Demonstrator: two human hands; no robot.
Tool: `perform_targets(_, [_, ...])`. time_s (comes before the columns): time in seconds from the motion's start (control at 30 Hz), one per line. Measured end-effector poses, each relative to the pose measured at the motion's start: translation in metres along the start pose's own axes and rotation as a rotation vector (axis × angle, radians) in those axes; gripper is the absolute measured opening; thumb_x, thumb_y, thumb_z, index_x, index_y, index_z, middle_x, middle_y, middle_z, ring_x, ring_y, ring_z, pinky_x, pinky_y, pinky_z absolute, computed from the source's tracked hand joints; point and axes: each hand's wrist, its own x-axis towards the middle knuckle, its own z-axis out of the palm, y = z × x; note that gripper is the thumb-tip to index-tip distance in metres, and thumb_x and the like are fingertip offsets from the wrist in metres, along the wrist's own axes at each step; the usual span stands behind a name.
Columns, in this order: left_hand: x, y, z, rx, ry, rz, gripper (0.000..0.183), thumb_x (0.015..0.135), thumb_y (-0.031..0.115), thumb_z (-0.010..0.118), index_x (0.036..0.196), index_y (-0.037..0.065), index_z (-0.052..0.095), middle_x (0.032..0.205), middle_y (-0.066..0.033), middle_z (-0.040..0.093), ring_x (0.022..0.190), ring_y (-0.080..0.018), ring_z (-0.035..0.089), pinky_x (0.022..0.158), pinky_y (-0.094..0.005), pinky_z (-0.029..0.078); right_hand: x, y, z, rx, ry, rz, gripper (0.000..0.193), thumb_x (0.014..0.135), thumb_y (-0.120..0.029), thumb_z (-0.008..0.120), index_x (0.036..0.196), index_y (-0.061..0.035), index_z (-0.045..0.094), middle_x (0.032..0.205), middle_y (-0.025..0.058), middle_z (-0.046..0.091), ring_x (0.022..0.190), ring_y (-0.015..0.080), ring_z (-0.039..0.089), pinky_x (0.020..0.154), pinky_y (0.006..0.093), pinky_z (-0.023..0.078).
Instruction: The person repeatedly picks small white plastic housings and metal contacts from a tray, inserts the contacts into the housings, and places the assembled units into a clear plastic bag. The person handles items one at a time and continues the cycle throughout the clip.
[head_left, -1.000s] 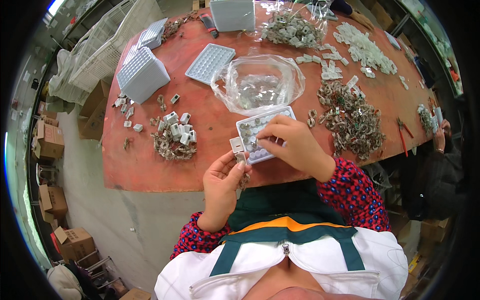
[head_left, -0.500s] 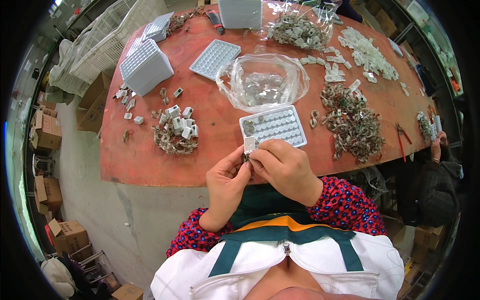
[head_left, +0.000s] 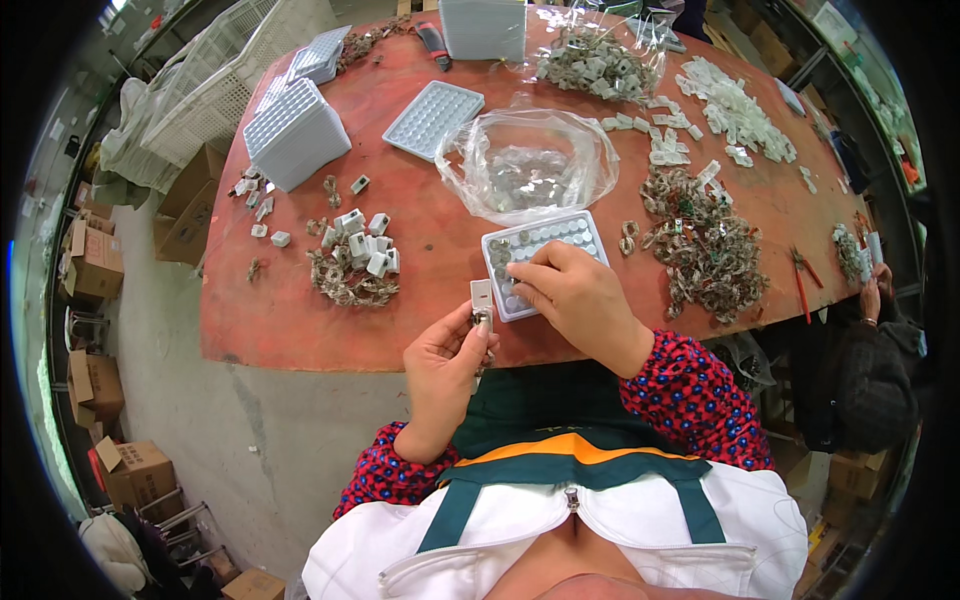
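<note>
My left hand grips a small white plastic housing upright, with a coiled wire bundle hanging below it between thumb and fingers. Just right of it, my right hand is over a white tray of round pockets, its thumb and fingertips drawn together at the tray's left part. Whatever those fingertips hold is too small to make out. A few small clear round pieces sit in the tray's far-left pockets. Behind the tray stands an opened clear plastic bag with small transparent pieces inside.
Housings with wires are heaped on the left, near a stack of trays. A tangled wire pile lies right, with white plastic parts beyond. Red-handled pliers lie near another person's hand.
My right hand has left the housing and moved up and right onto the tray. My left hand has drawn slightly down and left with the housing.
</note>
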Motion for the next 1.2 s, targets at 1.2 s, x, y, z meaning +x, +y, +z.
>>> perform_targets(1.2, [-0.005,0.0,0.011,0.073,-0.085,0.073,0.038,0.1,-0.004,0.057,0.137,-0.01,0.055,0.118,-0.0142,0.068,0.101,-0.0147,0.068,0.088,-0.0284,0.059,-0.021,-0.034,-0.001,0.247,0.073,0.03,0.014,0.08,-0.005,0.076,0.093,-0.0036,0.069,0.09,0.009,0.064,0.081,0.0281,0.066,0.07,0.0372,0.056])
